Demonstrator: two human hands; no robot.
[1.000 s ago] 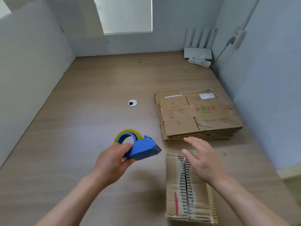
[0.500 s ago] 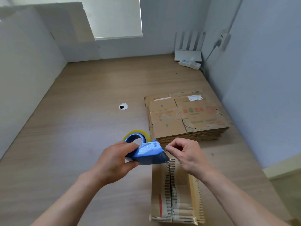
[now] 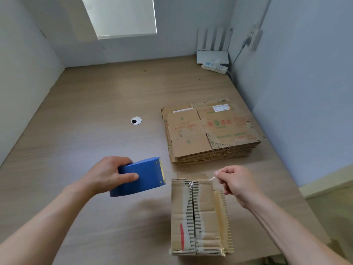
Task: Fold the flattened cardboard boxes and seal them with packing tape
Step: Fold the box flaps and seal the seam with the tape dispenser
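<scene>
My left hand (image 3: 107,175) grips a blue tape dispenser (image 3: 140,176) held above the wooden table, its cutter end pointing right. My right hand (image 3: 236,183) pinches the free end of clear packing tape (image 3: 213,178), drawn out to the right of the dispenser. Below and between the hands stands a folded cardboard box (image 3: 196,217), its two worn top flaps meeting along a centre seam. A stack of flattened cardboard boxes (image 3: 208,132) lies farther back on the right.
A round cable grommet (image 3: 136,120) sits in the table (image 3: 86,121) left of the stack. A white router (image 3: 213,52) and a power strip (image 3: 214,66) stand in the back right corner. Grey walls close in left, back and right.
The dispenser has turned so its flat blue side faces up and moved left. My right hand pinched the tape end and pulled it away to the right, over the box's far edge.
</scene>
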